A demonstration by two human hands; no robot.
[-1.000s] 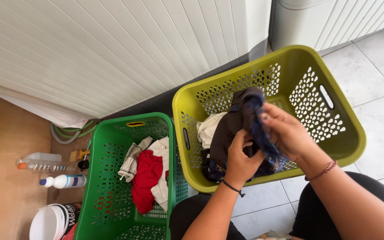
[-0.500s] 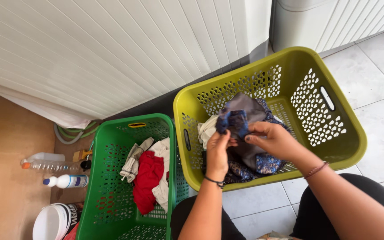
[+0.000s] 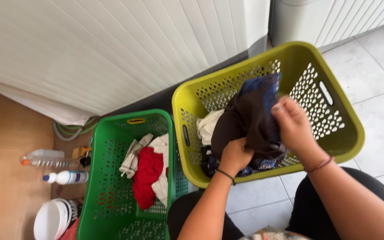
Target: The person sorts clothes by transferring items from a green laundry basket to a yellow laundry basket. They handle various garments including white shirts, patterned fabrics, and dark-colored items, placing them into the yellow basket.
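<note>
Gripping a soft, dark brown garment [image 3: 250, 120] over the perforated yellow plastic basket [image 3: 334, 75], the left hand [image 3: 235, 156] bunches its lower folds in a fist while the right hand [image 3: 293, 124] pinches its blue-lined upper edge. Alongside, a green lattice basket [image 3: 107, 178] holds a red cloth [image 3: 147, 175] and white ones.

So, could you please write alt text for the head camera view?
Both hands, left hand and right hand, grip a dark garment above a yellow-green basket of clothes. Beside it, a green basket holds red and white clothes, with bottles on the floor.
</note>
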